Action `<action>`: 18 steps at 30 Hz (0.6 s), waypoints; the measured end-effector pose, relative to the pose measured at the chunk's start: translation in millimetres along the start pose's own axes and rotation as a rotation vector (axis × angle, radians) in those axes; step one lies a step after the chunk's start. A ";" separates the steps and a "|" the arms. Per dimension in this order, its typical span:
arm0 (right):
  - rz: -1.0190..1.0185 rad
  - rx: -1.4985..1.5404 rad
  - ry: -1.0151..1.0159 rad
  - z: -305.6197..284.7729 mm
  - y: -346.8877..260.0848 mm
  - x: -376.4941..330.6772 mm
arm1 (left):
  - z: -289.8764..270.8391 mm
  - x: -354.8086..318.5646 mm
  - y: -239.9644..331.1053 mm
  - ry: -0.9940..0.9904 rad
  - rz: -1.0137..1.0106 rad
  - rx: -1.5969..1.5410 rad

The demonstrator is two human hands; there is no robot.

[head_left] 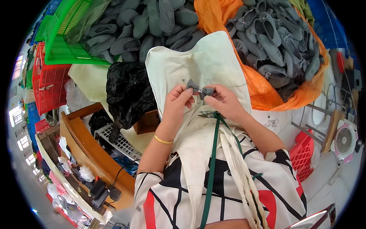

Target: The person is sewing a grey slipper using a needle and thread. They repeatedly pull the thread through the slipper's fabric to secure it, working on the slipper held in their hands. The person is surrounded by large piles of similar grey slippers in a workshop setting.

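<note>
Between my two hands is a small grey fabric bow (pixel 200 90) with a shiny pale piece at its middle. My left hand (pixel 178 100) pinches one end of it, and my right hand (pixel 225 101) pinches the other. Both hands are held above a cream cloth (pixel 167 65) spread over my lap. Just below them lies a pair of small metal snips (pixel 207 114), tied to a dark green ribbon (pixel 214 160) that runs down my front. A gold bangle rings my left wrist.
Grey shoes (pixel 167 19) fill a green plastic crate (pixel 72 53) ahead on the left. More grey shoes with bows lie in an orange sack (pixel 259 93) at right. A black plastic bag (pixel 127 87) and a wooden desk (pixel 87 152) stand left; a small fan (pixel 345 138) is far right.
</note>
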State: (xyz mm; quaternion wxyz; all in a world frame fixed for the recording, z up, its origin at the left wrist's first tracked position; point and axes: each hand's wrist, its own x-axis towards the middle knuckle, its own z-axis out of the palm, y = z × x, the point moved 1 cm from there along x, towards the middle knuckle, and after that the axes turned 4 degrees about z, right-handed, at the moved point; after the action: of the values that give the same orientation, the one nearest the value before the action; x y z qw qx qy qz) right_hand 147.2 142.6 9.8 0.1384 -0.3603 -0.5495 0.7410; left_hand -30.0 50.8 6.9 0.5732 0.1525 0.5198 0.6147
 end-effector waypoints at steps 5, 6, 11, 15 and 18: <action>0.096 0.192 -0.053 -3.3 -3.0 7.1 | -3.7 -12.6 -5.1 -0.056 0.049 0.025; 0.081 0.148 -0.043 0.4 1.7 3.9 | -1.8 -14.7 -3.0 -0.080 0.061 0.069; -0.691 -0.656 0.111 -7.3 -18.8 -7.7 | -10.5 -16.3 -2.9 -0.150 -0.267 -0.143; -0.915 -0.894 0.069 -9.5 -24.2 -15.5 | -24.3 -12.5 -18.5 -0.302 -0.389 -0.066; -0.911 -0.839 0.077 -9.6 -20.0 -20.4 | -18.8 -17.6 -12.4 -0.315 -0.305 -0.109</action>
State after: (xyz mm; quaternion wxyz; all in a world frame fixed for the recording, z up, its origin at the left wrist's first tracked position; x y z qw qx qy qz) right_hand 164.4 144.3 34.5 0.3070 -0.1396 -0.8872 0.3148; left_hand -32.7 24.5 -3.8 0.7410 0.1350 0.4069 0.5168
